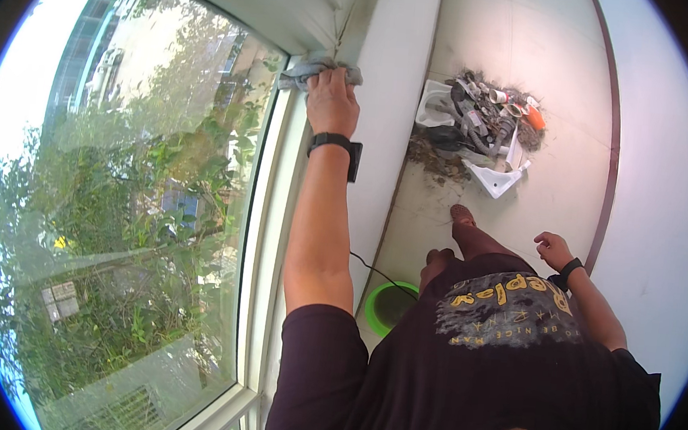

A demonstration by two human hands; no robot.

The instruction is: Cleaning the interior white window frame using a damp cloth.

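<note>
My left hand (pixel 333 102) presses a damp-looking grey cloth (pixel 306 72) against the corner of the white window frame (pixel 287 132), fingers spread over the folds. The cloth bunches out on both sides of my fingers, and a black band circles that wrist. Beside the frame is the large glass pane (pixel 159 170), with foliage and buildings visible through it. My right hand (pixel 553 251) hangs by my side over the floor, its fingers loosely bent and apart, with nothing seen in it. That wrist also wears a black band.
A heap of debris (pixel 485 117) lies on the tiled floor (pixel 540 188) with a flexible hose, cups and white corner pieces (pixel 495 177). Near my legs stands a green-rimmed basin (pixel 371 308), a dark cord (pixel 382 272) running past it. A white wall (pixel 656 179) rises on the right.
</note>
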